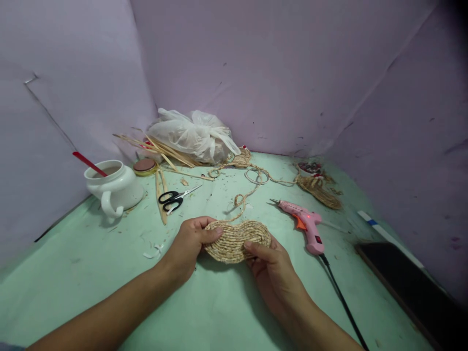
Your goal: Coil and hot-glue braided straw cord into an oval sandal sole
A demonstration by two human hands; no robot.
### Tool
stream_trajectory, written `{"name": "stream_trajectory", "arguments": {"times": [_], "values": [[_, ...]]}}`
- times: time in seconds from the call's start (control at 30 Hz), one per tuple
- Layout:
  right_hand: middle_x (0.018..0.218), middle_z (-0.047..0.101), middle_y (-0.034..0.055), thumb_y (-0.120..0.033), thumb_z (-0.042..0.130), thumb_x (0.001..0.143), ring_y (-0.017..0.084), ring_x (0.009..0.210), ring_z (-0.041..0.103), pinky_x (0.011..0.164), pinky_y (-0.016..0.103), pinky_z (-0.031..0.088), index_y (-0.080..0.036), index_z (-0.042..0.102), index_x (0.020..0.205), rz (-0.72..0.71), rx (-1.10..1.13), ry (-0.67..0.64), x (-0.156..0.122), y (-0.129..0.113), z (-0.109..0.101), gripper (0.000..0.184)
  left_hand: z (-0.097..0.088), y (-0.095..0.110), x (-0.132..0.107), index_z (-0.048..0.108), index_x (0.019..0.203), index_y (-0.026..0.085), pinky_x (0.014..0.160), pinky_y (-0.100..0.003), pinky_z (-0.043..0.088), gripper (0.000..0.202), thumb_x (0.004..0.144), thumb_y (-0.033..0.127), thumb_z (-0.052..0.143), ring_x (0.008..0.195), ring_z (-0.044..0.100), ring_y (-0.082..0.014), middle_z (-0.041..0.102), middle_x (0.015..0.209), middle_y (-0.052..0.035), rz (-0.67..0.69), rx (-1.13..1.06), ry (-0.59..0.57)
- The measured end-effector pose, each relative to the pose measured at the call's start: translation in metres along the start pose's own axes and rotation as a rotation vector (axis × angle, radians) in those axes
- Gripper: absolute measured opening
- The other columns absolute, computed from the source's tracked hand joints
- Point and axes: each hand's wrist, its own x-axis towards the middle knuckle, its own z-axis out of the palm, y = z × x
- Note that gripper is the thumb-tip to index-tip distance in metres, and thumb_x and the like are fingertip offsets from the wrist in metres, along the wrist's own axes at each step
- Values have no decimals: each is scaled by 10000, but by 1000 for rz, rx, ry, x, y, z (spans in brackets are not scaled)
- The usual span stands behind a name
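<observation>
A flat oval mat of coiled straw braid (237, 240) is held just above the pale green table (219, 312). My left hand (190, 244) grips its left end, thumb on top and fingers under. At the right end, my right hand (272, 270) pinches the mat's near edge between thumb and fingers. A loose tail of the braid (252, 180) runs from the mat back toward the far wall.
A pink glue gun (305, 223) with a black cord lies right of the mat. Black-handled scissors (173, 200), a white pot (113, 187) with a red stick, a white plastic bag (193, 134), straw strips and another woven piece (318, 190) lie behind. A dark board (413, 287) is at right.
</observation>
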Motion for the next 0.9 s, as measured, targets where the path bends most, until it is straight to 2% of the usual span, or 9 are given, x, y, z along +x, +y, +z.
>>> {"name": "stream_trajectory", "arguments": {"times": [0.27,0.9], "values": [[860,697,42,-71,655,613,198,774,629,693,298,493,-151,636,874,14,11,-23,0,2,-2,273,1,1,1,625,685,118,592,-255,433,230,517,207,754,567,590,-142,663,615,-32,-13,-40,20],[853,687,30,-52,620,616,200,802,624,711,299,497,-157,633,860,11,30,-33,2,1,-2,266,2,2,0,626,691,115,599,-247,432,237,514,196,761,570,587,-134,668,626,-33,-33,-47,28]]}}
